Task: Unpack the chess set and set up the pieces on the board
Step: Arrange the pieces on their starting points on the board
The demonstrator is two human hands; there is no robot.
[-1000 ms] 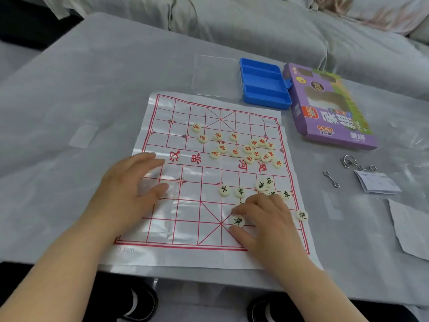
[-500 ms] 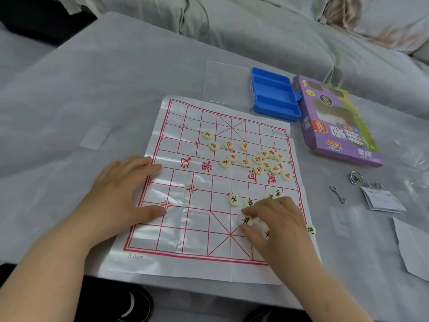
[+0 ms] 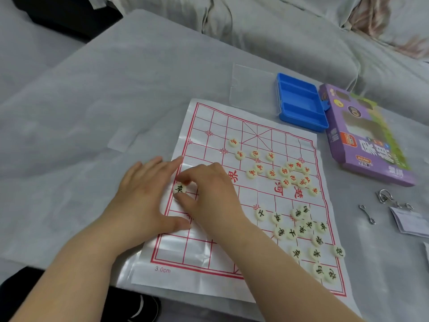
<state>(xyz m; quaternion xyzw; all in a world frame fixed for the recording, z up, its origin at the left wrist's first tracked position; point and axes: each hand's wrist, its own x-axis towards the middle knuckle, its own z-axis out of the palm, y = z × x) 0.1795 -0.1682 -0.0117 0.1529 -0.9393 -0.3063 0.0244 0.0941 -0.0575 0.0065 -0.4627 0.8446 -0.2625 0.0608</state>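
Grey cloth covers the table (image 3: 116,101) under my arms, with the paper board (image 3: 197,256) lying flat on it. My left hand (image 3: 141,205) lies spread, palm down, across the board's left edge, thumb on the grid. My right hand (image 3: 209,196) sits just beside it and pinches one black-marked piece (image 3: 180,188) between thumb and fingertips, right at the left border line. Loose black pieces (image 3: 301,228) crowd the board's near right corner; red pieces (image 3: 278,170) cluster further up, past the river. Beyond the board sit the blue tray (image 3: 301,120), a clear lid (image 3: 250,89) to its left and the purple box (image 3: 362,140) on its right.
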